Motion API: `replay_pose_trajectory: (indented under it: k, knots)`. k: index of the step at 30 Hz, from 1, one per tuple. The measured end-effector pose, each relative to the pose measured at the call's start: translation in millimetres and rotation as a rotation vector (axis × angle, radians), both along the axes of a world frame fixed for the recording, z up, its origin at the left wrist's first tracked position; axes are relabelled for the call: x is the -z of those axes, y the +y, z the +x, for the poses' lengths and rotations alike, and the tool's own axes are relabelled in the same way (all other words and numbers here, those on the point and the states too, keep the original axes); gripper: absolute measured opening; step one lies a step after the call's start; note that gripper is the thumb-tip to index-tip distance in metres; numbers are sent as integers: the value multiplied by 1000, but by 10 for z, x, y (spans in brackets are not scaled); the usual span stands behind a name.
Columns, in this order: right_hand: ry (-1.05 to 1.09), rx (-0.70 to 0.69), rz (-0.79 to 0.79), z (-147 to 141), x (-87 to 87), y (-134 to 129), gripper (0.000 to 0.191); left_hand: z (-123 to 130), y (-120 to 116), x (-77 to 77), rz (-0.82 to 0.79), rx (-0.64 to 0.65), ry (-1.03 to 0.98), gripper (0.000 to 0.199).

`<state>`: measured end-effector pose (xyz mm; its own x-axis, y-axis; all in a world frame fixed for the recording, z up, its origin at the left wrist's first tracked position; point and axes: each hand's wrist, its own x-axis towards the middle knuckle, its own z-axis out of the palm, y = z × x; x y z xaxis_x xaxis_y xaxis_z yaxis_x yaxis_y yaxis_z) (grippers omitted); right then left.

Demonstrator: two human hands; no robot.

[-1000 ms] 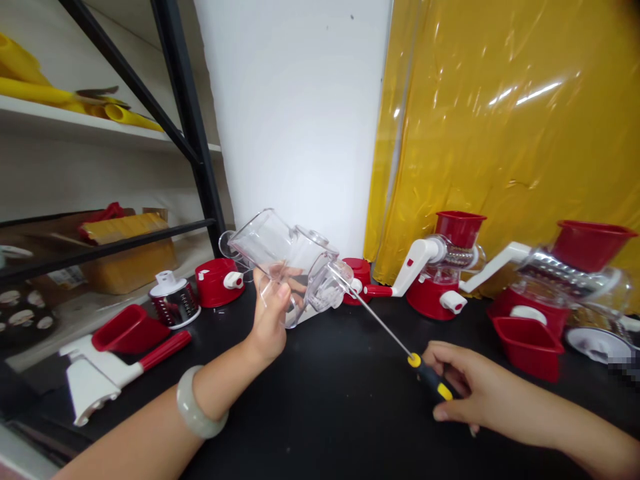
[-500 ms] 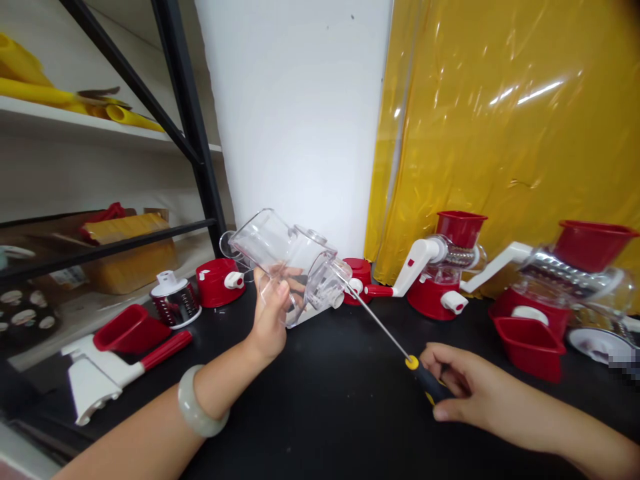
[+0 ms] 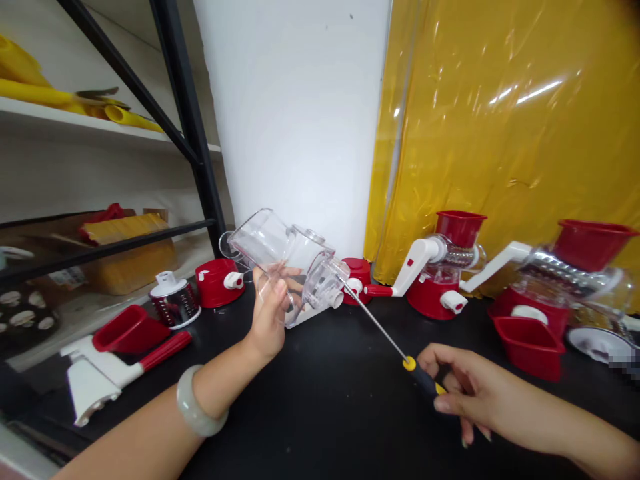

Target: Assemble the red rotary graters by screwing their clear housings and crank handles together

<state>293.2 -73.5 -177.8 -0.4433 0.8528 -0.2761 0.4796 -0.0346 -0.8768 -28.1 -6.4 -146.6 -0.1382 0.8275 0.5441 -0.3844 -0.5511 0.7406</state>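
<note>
My left hand (image 3: 271, 307) is closed around a clear plastic grater housing (image 3: 265, 237), holding it tilted above the black table. In my right hand (image 3: 465, 387) is a screwdriver (image 3: 420, 378) with a black and yellow handle, held between thumb and fingers. The long metal shaft reaches up and left to the round end of the housing; its tip is hard to see through the clear plastic. A red suction base (image 3: 357, 277) stands just behind the housing's right end.
On the left lie a red hopper (image 3: 131, 328), a white crank handle part (image 3: 107, 373), a grater drum (image 3: 175, 300) and another red base (image 3: 216, 285). Two assembled rotary graters (image 3: 434, 293) stand at the right, beside a loose red pusher (image 3: 530, 347). A black-framed shelf (image 3: 187, 100) borders the left.
The fingers of my right hand have shifted and loosened on the screwdriver handle, which has turned. The housing and my left hand have barely moved.
</note>
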Motion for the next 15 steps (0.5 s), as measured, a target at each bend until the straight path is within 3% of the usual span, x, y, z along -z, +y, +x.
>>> replay_pose_trajectory:
  k: [5,9,12,15]
  knots:
    - [-53,103,95,-114,28,-20,41,14,-12,-13,-14,-5,-13,62]
    - [-77,59,182,-87,31,-26,35,20,-6,-25,-34,-26,-24,65]
    - [39,-3,148,0,24,-34,43,25,-3,-39,-50,-29,-35,68]
    - [18,-36,59,35,-4,-35,39,30,-3,-45,-58,-28,-40,69]
